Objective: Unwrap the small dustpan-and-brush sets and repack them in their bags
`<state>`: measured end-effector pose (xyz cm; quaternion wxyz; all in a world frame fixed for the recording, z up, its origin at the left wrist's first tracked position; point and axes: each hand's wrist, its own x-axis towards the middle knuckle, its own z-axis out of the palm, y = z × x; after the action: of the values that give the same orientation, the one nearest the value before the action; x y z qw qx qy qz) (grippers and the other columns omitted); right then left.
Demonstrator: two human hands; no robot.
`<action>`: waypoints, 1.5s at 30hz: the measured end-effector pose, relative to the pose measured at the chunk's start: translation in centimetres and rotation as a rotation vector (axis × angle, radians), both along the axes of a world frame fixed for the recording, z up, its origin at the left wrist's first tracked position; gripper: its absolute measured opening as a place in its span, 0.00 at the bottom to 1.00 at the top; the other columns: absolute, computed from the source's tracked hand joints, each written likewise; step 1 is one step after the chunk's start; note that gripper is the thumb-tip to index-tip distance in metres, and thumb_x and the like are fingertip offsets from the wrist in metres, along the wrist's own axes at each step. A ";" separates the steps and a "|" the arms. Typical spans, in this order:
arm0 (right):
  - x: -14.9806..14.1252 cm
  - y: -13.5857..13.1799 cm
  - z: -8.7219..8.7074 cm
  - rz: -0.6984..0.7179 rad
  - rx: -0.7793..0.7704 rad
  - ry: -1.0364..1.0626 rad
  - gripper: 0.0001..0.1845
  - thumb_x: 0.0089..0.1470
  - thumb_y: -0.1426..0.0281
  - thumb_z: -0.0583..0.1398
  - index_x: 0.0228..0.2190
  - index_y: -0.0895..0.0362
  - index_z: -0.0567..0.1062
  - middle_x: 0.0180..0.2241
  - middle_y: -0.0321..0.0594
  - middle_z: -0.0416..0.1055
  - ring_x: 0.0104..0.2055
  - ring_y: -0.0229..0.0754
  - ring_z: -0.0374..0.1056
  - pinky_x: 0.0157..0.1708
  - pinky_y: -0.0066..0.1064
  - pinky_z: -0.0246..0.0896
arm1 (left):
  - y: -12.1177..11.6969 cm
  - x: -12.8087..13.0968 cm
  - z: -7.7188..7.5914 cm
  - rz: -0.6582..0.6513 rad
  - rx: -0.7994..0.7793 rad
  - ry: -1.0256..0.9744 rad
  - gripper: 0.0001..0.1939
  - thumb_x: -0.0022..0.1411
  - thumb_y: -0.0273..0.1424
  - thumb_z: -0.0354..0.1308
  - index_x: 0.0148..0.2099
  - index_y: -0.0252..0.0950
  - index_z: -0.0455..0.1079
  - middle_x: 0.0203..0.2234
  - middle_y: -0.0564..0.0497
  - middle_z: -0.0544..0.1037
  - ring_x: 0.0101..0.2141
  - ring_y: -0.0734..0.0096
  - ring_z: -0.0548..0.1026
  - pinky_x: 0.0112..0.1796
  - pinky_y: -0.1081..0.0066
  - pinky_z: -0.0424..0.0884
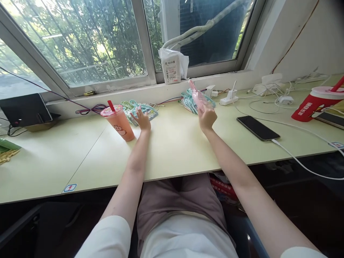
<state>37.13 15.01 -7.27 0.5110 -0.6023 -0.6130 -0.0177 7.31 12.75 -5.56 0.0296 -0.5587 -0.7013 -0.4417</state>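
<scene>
My left hand is open with its fingers spread. It is over the near edge of a bundle of turquoise and green straps, which look like lanyards; I cannot tell whether it touches them. Just left of that hand stands a clear cup of orange drink with a red straw. My right hand is closed around a crumpled pink see-through plastic bag, whose tip points up and away. Behind the bag lies a second bundle of turquoise straps, partly hidden by it.
A phone on a white cable lies to the right, near a red cup. White chargers and a power strip stand at the back. A tissue pack rests on the sill. A tablet is at left.
</scene>
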 end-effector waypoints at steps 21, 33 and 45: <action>-6.4 -2.8 -2.6 0.623 -0.177 -0.570 0.22 0.71 0.63 0.49 0.58 0.50 0.74 0.60 0.46 0.71 0.62 0.55 0.62 0.58 0.49 0.50 | 0.1 3.0 -4.3 -0.537 -0.299 -1.247 0.13 0.61 0.33 0.58 0.47 0.35 0.73 0.33 0.48 0.82 0.40 0.60 0.82 0.51 0.60 0.78; -6.0 -2.5 -2.6 0.652 -0.144 -0.567 0.09 0.61 0.71 0.62 0.43 0.55 0.79 0.54 0.47 0.75 0.58 0.56 0.66 0.53 0.45 0.51 | -0.2 3.5 -4.5 -0.793 -0.197 -1.296 0.20 0.59 0.27 0.56 0.53 0.32 0.73 0.44 0.43 0.84 0.50 0.54 0.80 0.60 0.53 0.71; -5.5 -2.1 -1.6 0.815 -0.145 -0.392 0.03 0.54 0.72 0.66 0.30 0.55 0.82 0.36 0.37 0.82 0.41 0.47 0.77 0.48 0.36 0.60 | 1.4 3.6 -5.4 -0.460 0.029 -1.531 0.15 0.73 0.36 0.50 0.49 0.33 0.73 0.37 0.46 0.83 0.40 0.64 0.82 0.50 0.64 0.76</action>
<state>31.60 12.92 -8.88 0.3071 -0.3313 -0.8848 0.1140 10.95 14.16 -10.98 -0.5448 -0.2303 -0.3884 -0.7067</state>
